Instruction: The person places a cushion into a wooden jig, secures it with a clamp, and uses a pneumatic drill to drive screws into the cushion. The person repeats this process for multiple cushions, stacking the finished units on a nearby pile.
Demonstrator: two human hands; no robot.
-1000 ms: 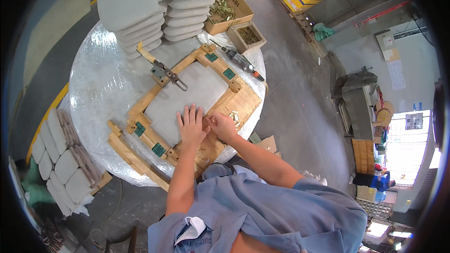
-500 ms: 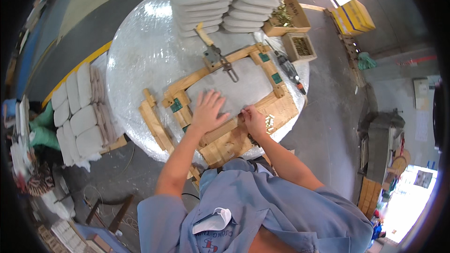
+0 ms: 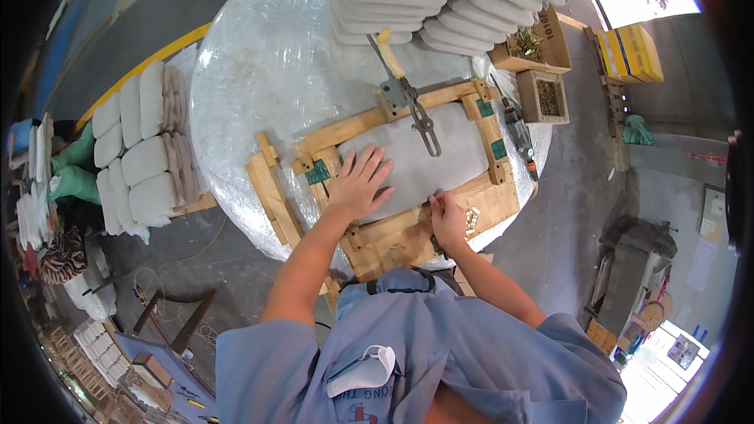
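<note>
A grey padded panel (image 3: pixel 465 140) lies flat inside a wooden jig frame (image 3: pixel 345 129) with green patches at its corners. My left hand (image 3: pixel 360 184) rests on the panel's left part, palm down and fingers spread. At the near edge of the panel, my right hand (image 3: pixel 448 221) has its thumb and fingers pinched together. Whatever it holds there is too small to make out. Small brass-coloured pieces (image 3: pixel 472 220) lie on the wood just right of that hand. From the far rail, a metal toggle clamp (image 3: pixel 402 98) reaches over the panel.
The jig sits on a round table (image 3: pixel 236 102) wrapped in clear film. Stacked grey panels (image 3: pixel 385 0) stand at the back. An open carton (image 3: pixel 554 47), a small box (image 3: pixel 542 98) of hardware and a power screwdriver (image 3: pixel 518 135) are at the right. More panels (image 3: pixel 147 161) are piled left.
The view has shifted, so the table and jig appear farther right. My left hand stays flat on the panel, and my right hand stays pinched at its near edge.
</note>
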